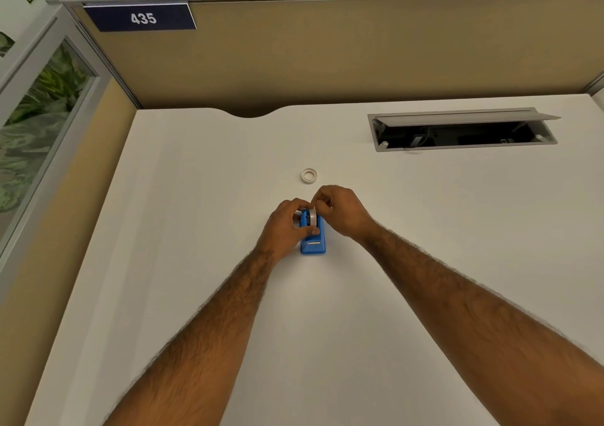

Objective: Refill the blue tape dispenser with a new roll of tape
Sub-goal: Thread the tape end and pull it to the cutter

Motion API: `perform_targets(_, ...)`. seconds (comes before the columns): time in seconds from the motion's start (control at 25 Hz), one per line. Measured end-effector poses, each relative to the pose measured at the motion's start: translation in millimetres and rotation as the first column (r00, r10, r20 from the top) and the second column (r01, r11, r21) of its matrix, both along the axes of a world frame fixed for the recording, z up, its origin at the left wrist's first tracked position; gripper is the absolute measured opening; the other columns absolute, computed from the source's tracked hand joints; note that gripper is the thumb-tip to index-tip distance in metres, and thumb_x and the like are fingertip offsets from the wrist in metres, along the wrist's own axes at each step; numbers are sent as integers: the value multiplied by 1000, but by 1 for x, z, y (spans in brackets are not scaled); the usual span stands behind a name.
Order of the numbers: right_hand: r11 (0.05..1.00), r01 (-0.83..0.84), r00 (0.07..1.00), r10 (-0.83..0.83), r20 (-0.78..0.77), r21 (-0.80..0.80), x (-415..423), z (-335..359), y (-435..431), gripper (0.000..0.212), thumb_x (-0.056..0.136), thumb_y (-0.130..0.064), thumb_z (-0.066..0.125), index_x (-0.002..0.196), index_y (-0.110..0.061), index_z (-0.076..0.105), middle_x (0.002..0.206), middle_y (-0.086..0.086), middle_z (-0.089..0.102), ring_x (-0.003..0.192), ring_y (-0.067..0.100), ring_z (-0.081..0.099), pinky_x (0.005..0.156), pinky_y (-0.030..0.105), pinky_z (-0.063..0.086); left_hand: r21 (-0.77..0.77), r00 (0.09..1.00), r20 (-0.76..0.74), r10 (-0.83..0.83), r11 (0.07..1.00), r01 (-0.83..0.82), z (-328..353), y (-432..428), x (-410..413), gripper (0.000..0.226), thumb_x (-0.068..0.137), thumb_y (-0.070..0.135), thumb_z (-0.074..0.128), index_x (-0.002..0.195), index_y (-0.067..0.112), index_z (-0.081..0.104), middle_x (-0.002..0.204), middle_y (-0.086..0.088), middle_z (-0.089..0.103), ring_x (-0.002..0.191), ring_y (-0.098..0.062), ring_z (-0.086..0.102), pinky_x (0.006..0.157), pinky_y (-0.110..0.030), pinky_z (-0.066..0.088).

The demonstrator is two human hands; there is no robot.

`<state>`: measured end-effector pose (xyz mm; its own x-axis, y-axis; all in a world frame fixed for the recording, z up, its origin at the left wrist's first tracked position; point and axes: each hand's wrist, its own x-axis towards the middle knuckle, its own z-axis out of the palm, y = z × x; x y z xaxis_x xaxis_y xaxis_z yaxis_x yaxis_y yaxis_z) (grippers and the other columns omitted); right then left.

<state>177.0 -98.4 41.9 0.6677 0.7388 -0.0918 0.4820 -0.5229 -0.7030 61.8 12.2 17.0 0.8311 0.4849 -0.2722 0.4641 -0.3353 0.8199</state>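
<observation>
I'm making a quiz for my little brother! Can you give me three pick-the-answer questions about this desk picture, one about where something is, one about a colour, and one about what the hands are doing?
1. Where is the loose tape ring?
A. Flat on the desk, beyond the hands
B. Inside the cable hatch
C. On the floor

2. What colour is the tape dispenser?
A. Red
B. Blue
C. Green

3. What are the hands doing?
A. Resting flat on the desk, apart
B. Both working at the roll of tape on the dispenser
C. Holding the loose ring

Answers:
1 A, the ring lies alone on the white desk, farther away than the hands.
2 B, its body is bright blue.
3 B, the left hand grips the dispenser's side while the right hand pinches at the roll's top.
</observation>
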Motion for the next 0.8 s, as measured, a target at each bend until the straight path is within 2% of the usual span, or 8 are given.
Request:
perform_targets(0.16,997,-60,998,61,18,-42,0,4,0,13,85,-18,64,95,-14,71,90,-3,64,79,11,60,71,25,51,-4,1000,-8,4,1000,-4,3,0,0,56,72,21,86,121,19,60,123,0,61,105,-18,61,88,-28,50)
perform_targets(0.32,980,-149,984,161,83,-136,-2,3,2,15,83,-12,67,97,-10,74,94,8,63,82,19,59,73,35,53,-1,1000,-16,7,1000,-7,3,0,0,55,73,22,86,121,18,60,125,-2,61,108,-21,62,93,-34,51)
perform_targets(0.44,983,-133,982,148,114,-130,-2,2,5,13,86,-11,66,94,-5,74,93,12,64,83,23,60,76,39,53,3,1000,-23,7,1000,-7,3,0,0,56,72,23,86,121,18,59,125,-1,61,108,-21,61,91,-32,50)
perform_targets(0.6,991,-80,993,89,81,-106,-1,3,7,10,88,-11,66,92,-4,73,92,10,64,83,21,60,76,37,52,31,999,-35,-13,999,14,1,0,1,59,72,25,86,123,20,58,125,0,60,106,-17,60,86,-27,48)
perform_targets(0.8,992,-57,992,69,105,-114,-4,2,9,15,93,-10,59,95,-4,72,93,11,64,83,22,59,76,36,51,46,999,-44,-18,999,20,0,1,3,56,70,26,87,119,21,60,122,0,60,105,-19,61,85,-27,48)
